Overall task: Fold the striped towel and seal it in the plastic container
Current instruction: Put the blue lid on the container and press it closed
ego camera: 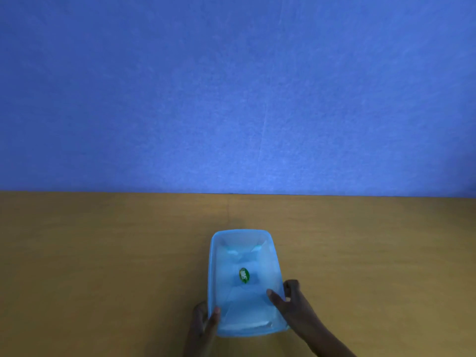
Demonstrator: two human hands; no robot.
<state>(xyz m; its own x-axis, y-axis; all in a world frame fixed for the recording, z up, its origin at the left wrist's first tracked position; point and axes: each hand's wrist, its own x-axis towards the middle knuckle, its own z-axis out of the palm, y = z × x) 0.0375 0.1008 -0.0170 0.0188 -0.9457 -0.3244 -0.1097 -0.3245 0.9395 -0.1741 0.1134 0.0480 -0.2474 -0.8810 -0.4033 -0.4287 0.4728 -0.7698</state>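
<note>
A pale blue, translucent plastic container (246, 282) sits on the wooden table near me, its top covered by a lid with a small green oval sticker (244, 275) in the middle. My left hand (203, 320) grips the near left corner, thumb on top. My right hand (288, 298) holds the right edge, thumb pressing on the lid and fingers curled around the side. The striped towel is not visible; through the cloudy plastic I cannot tell what is inside.
The brown wooden table (103, 253) stretches to both sides. A blue wall (231, 99) rises at the table's far edge, a little beyond the container.
</note>
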